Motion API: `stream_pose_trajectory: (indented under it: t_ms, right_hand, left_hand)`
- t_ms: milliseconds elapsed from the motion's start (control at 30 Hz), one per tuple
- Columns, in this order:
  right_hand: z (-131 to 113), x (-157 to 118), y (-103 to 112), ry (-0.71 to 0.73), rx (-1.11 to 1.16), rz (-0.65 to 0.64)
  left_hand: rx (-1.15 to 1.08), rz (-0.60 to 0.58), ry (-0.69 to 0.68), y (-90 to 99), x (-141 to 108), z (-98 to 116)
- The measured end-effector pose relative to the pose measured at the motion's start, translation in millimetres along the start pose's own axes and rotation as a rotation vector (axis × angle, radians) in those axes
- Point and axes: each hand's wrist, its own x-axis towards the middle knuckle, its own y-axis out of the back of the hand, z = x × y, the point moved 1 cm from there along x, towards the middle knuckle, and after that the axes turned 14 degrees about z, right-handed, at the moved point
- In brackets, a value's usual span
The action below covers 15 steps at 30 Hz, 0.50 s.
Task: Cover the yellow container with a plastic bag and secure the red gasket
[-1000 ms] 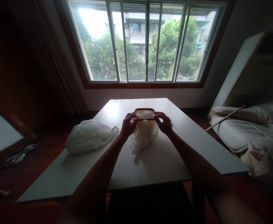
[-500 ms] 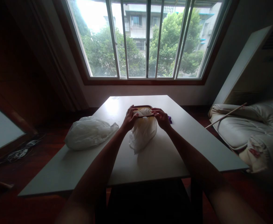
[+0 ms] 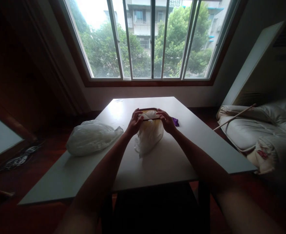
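A yellowish bin (image 3: pixel 159 130) with a dark ring-like rim (image 3: pixel 148 108) stands on the table in front of me. A white, see-through plastic bag (image 3: pixel 146 139) is bunched inside its mouth and hangs over the near side. My left hand (image 3: pixel 135 122) is closed on the left of the rim, thumb towards me. On the opposite side, my right hand (image 3: pixel 166 121) grips the rim and the bag's edge. The palms hide both ends of the rim. Just beyond my right wrist lies a small crumpled purple thing (image 3: pixel 175 122).
A large, puffed white plastic bag (image 3: pixel 92 138) lies on the left of the white table (image 3: pixel 157 172). Right of the table is a pale sofa (image 3: pixel 245 125) with a thin stick (image 3: pixel 234 117) across it. Cables (image 3: pixel 20 160) lie on the floor at left.
My view has shifted slightly. Both hands keep their hold on the bin's rim, and more of the purple thing shows beside my right wrist.
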Motion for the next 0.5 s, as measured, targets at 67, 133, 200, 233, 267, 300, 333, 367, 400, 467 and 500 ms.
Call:
stream_pose_trajectory:
  t_ms: [67, 133, 200, 233, 267, 300, 333, 367, 400, 467, 500]
  right_hand:
    - [-0.8, -1.9, 0.5, 0.002, 0.011, -0.023]
    - [-1.4, -4.5, 0.4, 0.001, 0.023, -0.057]
    - [-1.3, -7.8, -0.1, 0.009, 0.019, -0.077]
    - [-0.8, -9.8, -0.4, 0.021, 0.01, -0.078]
    - [-0.1, -11.8, -0.7, 0.037, -0.002, -0.07]
    - [1.0, -13.9, -0.8, 0.055, -0.017, -0.059]
    - [2.1, -15.9, -0.8, 0.073, -0.034, -0.048]
    - [3.2, -17.6, -0.6, 0.091, -0.053, -0.037]
    - [4.0, -19.0, -0.1, 0.108, -0.074, -0.027]
    - [4.2, -20.4, 1.4, 0.131, -0.113, -0.019]
    - [3.5, -20.5, 2.5, 0.142, -0.126, -0.019]
  left_hand:
    - [-0.012, 0.008, -0.002, -0.5, -0.2, -2.8]
    - [-0.02, 0.012, -0.001, -1.3, -1.4, -6.0]
    - [-0.021, 0.019, 0.01, -2.3, -4.1, -6.9]
    - [-0.017, 0.023, 0.017, -2.6, -5.8, -5.6]
    - [-0.006, 0.024, 0.019, -2.3, -7.4, -2.6]
    - [0.015, 0.022, 0.008, -1.0, -8.7, 1.9]
    - [0.055, 0.01, -0.016, 1.8, -9.2, 7.8]
    - [0.114, -0.005, -0.054, 6.8, -8.7, 14.6]
    - [0.197, -0.019, -0.104, 14.7, -7.0, 21.2]
    - [0.427, -0.026, -0.172, 40.8, -0.2, 30.0]
    - [0.552, -0.002, -0.153, 59.5, 4.4, 30.4]
